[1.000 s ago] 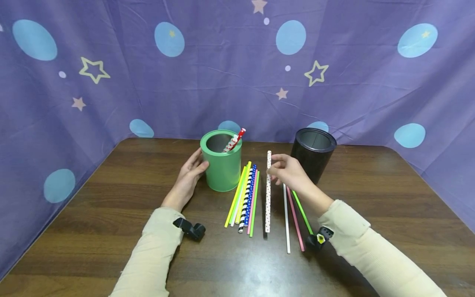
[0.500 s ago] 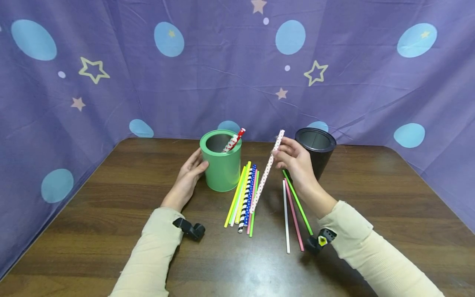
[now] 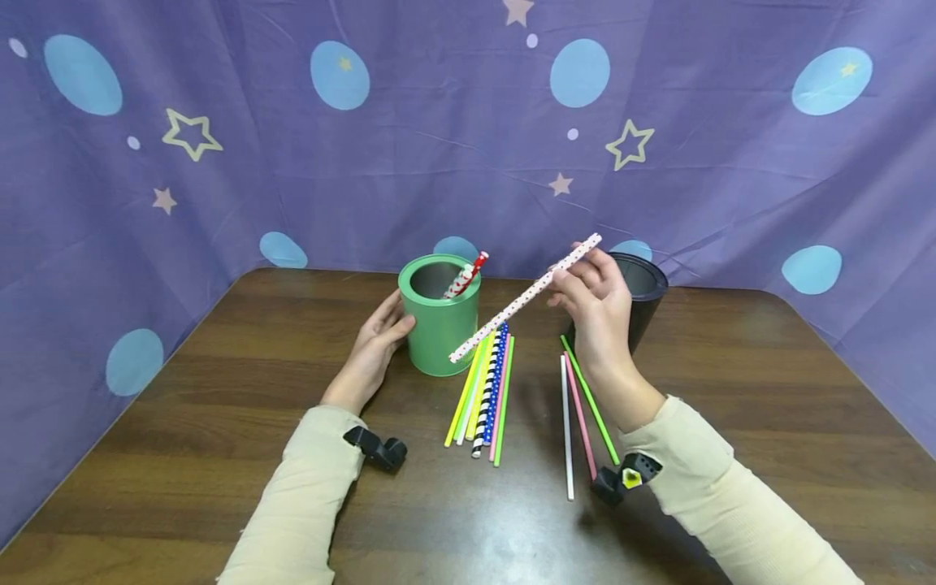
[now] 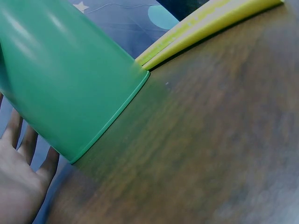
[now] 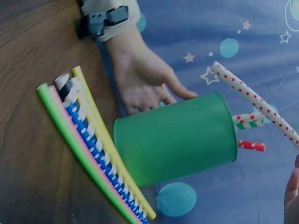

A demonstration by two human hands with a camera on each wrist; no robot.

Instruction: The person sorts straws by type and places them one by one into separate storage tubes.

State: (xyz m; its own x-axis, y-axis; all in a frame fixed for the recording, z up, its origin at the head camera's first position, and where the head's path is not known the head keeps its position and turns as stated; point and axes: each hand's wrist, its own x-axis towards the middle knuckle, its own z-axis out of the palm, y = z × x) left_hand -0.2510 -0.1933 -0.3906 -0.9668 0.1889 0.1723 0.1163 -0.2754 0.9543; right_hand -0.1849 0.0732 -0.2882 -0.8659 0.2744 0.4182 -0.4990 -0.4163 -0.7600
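In the head view my right hand [image 3: 601, 313] pinches a white paper straw with red dots [image 3: 522, 299] near its upper end. The straw slants in the air, its lower end in front of the green can [image 3: 442, 333]. My left hand [image 3: 369, 353] touches the can's left side with fingers extended; the right wrist view also shows this left hand [image 5: 145, 74] beside the can. Inside the can lean a red straw [image 5: 252, 146] and a white patterned straw [image 5: 247, 122]. Under the held straw lies a row of several coloured straws [image 3: 483, 398].
Behind my right hand stands a black can [image 3: 639, 301], partly hidden. White [image 3: 567, 431], pink [image 3: 581, 422] and green [image 3: 595, 406] straws lie on the brown table [image 3: 219, 390] in front of it. A purple patterned cloth [image 3: 453, 138] hangs behind the table.
My right hand has lifted the dotted straw off the table and tilted it, its lower end swinging left toward the green can. My left hand stays at the can.
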